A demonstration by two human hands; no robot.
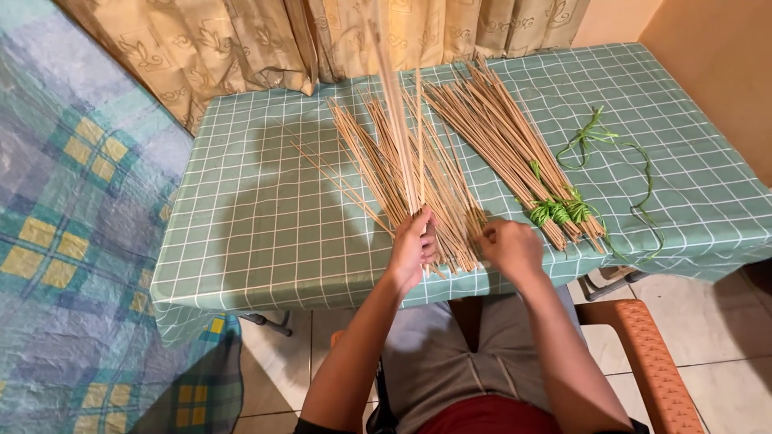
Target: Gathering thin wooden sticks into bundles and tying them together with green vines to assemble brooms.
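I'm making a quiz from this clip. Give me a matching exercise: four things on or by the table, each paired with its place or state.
Things:
1. left hand
2. tied stick bundles
3. loose green string
4. orange chair

Places or states:
A. bound with green ties at the near end
B. lying alone near the table's right side
C. gripping upright sticks
D. on the floor, lower right

Pairs: 1-C, 2-A, 3-B, 4-D

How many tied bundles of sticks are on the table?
2, as far as shows: both tied bundles lie side by side right of the loose sticks, bound with green ties. More could be hidden.
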